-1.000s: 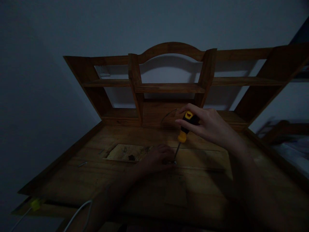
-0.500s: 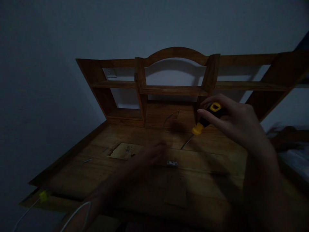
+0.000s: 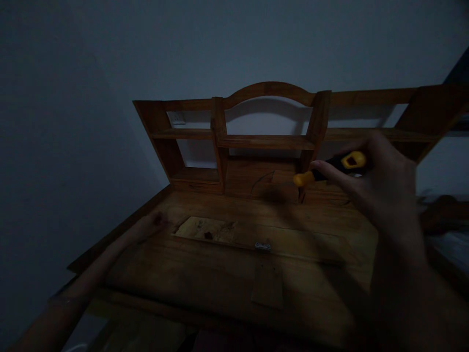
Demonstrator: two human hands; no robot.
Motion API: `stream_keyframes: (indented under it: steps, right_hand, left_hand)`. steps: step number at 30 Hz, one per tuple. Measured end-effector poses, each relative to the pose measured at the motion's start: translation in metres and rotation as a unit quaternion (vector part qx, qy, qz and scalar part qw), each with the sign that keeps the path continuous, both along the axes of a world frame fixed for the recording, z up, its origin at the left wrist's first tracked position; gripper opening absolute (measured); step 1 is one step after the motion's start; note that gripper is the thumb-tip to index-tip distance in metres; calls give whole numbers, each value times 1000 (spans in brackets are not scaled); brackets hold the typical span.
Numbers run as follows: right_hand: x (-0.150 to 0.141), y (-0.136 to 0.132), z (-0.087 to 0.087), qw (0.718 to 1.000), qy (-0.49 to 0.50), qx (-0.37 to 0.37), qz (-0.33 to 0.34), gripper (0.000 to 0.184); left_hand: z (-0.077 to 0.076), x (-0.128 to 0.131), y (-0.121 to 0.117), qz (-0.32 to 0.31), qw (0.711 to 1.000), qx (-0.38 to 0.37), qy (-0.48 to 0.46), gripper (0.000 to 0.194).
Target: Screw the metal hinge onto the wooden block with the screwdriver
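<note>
My right hand (image 3: pixel 384 181) is wrapped round the black-and-yellow handle of a screwdriver (image 3: pixel 330 168), raised over the wooden desktop with its shaft tilted leftward. Far to the left, my left hand (image 3: pixel 152 222) is down at the desktop beside the left end of a rough rectangular recess (image 3: pixel 205 230). Its fingers look bunched together; dimness hides what is between them. On the seam at mid-desk lies a small metal bracket (image 3: pixel 263 246), which neither hand touches. Just below it, a small wooden panel (image 3: pixel 267 288) with two small holes lies flat.
A wooden shelf unit (image 3: pixel 267 142) with an arched top rail stands along the back of the desk (image 3: pixel 176 269), against the wall. A thin curved dark line (image 3: pixel 262 181) shows on its middle back panel. A wall socket (image 3: pixel 176 118) sits behind the left shelf.
My left hand left the bracket and moved left past the recess. My right hand lifted the screwdriver off the bracket, up and to the right, tilting it nearer level. The view shifted slightly.
</note>
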State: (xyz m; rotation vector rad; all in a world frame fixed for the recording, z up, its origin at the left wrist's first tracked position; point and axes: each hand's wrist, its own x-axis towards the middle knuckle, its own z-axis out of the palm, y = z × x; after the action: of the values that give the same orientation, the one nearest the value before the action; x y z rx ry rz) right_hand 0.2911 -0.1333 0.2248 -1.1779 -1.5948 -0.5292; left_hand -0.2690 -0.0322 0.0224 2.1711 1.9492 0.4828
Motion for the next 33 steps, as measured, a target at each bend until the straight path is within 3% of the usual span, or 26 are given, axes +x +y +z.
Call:
stream_keyframes:
  steps: [2, 4, 6, 8, 10, 12, 14, 15, 16, 18, 19, 21, 25, 29, 31, 33]
  right_hand:
    - [-6, 0, -3, 999, 36, -2, 14, 41]
    - [-12, 0, -13, 994, 42, -81, 60, 45]
    - [-18, -2, -33, 975, 57, -186, 104, 45]
    - [-21, -8, -62, 943, 162, -249, 147, 45]
    - [-20, -19, -96, 860, 356, -320, 176, 42]
    - [-14, -36, -128, 712, 574, -347, 205, 37]
    - [-6, -57, -154, 565, 705, -368, 220, 39]
    - [-2, -68, -165, 525, 733, -371, 224, 40]
    - [0, -79, -174, 516, 742, -365, 223, 39]
    - [1, -98, -189, 523, 699, -425, 239, 36]
    - [-1, -105, -196, 549, 669, -439, 240, 34]
    - [-9, -115, -207, 616, 606, -473, 175, 36]
    - [-30, -123, -220, 702, 479, -518, 97, 51]
    - [-47, -126, -223, 829, 307, -467, 12, 47]
    - [-51, -124, -225, 857, 245, -453, 7, 49]
    - [-54, -120, -227, 865, 207, -456, 14, 50]
  left_hand:
    - [-9, -5, -2, -13, 999, -28, -28, 50]
    - [-13, -8, 1, -27, 998, -49, -39, 48]
    - [-10, -7, 3, -29, 998, -50, -32, 45]
    - [-3, 1, 1, -26, 999, -21, -35, 42]
    - [8, 17, -6, -28, 998, 28, -56, 42]
    - [19, 40, -16, -38, 994, 62, -87, 42]
    - [28, 68, -23, -47, 988, 84, -117, 41]
    - [31, 84, -26, -54, 985, 99, -134, 40]
    - [33, 100, -28, -77, 980, 105, -149, 38]
    - [36, 134, -30, -140, 967, 111, -181, 34]
    - [36, 152, -32, -170, 961, 99, -196, 32]
    - [34, 188, -38, -208, 949, 54, -231, 29]
    - [18, 248, -66, -262, 909, -55, -319, 20]
    - [-9, 267, -96, -226, 893, -113, -373, 21]
    - [-20, 265, -103, -198, 890, -116, -395, 21]
    - [-26, 261, -106, -177, 883, -129, -416, 21]
